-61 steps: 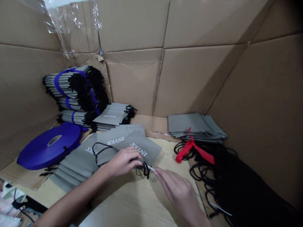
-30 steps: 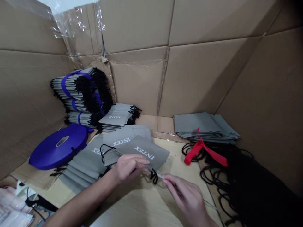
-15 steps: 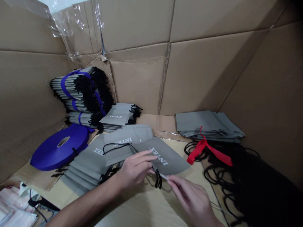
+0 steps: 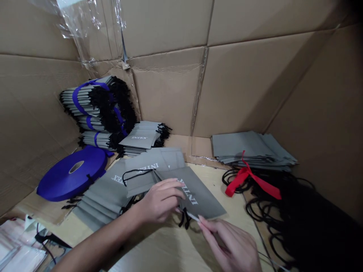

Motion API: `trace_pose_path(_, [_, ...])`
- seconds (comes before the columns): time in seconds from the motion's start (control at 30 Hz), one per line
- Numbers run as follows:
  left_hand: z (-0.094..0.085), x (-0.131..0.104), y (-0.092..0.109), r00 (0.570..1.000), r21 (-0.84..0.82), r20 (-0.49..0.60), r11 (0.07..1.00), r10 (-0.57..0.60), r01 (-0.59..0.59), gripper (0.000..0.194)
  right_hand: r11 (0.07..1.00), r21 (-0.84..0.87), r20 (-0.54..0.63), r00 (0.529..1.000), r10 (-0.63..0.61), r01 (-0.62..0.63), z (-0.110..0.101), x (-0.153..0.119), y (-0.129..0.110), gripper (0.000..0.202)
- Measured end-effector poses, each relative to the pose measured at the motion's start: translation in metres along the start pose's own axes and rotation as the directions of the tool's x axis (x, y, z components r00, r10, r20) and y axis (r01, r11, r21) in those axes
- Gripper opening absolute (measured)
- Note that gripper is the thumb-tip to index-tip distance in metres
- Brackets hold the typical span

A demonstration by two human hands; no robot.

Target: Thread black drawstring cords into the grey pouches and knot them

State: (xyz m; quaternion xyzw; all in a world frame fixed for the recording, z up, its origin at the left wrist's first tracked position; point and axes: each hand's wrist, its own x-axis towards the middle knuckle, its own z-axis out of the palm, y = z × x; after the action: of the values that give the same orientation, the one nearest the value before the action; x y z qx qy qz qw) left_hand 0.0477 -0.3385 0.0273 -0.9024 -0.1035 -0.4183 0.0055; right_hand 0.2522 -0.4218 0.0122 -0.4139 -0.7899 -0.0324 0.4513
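My left hand is closed on the near edge of a grey drawstring pouch printed INTEX. A black cord loops out from the pouch's far left corner, and short black cord ends hang below my left fingers. Pinched in my right hand is a thin pale rod, whose tip runs up to the pouch's edge by my left fingertips. Whether the tip sits inside the hem is hidden. More grey pouches lie overlapped left of my left hand.
A blue ribbon roll lies at left, below bundled pouches tied in blue ribbon. A small pouch stack sits beside them. At right are flat grey pouches, a red ribbon and black cords. Cardboard walls enclose the table.
The pouch and the hanging cord ends have shifted slightly left and down. My right hand has moved a little lower, still pinching the rod. My left hand keeps its hold.
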Motion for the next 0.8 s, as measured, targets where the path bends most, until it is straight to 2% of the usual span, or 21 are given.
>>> trace_pose_path(0.17, [-0.004, -0.001, -0.001, 0.998, 0.098, 0.045, 0.994, 0.047, -0.051, 0.027, 0.992, 0.002, 0.035, 0.992, 0.125, -0.125, -0.001, -0.004, -0.001, 0.012])
trace_pose_path(0.3, [-0.007, 0.003, 0.000, 0.988, 0.183, 0.154, 0.982, 0.013, -0.041, 0.032, 0.973, 0.048, 0.109, 0.969, 0.220, -0.226, 0.000, -0.002, 0.002, 0.015])
trace_pose_path(0.47, [-0.004, 0.009, 0.003, 0.951, 0.304, 0.302, 0.952, -0.066, -0.030, 0.037, 0.981, 0.001, 0.143, 0.971, 0.192, -0.194, -0.002, 0.005, -0.001, 0.020])
trace_pose_path(0.6, [0.003, 0.010, 0.004, 0.905, 0.381, 0.399, 0.924, -0.146, -0.018, 0.027, 0.981, -0.110, 0.135, 0.976, 0.172, -0.158, -0.003, 0.007, -0.003, 0.028])
trace_pose_path(0.7, [0.009, 0.010, 0.005, 0.880, 0.422, 0.437, 0.907, -0.187, -0.017, 0.017, 0.973, -0.182, 0.122, 0.979, 0.164, -0.140, -0.003, 0.007, -0.003, 0.032])
trace_pose_path(0.8, [0.012, 0.010, 0.005, 0.878, 0.446, 0.435, 0.895, -0.202, -0.015, 0.013, 0.972, -0.195, 0.116, 0.980, 0.160, -0.135, -0.002, 0.008, -0.004, 0.031])
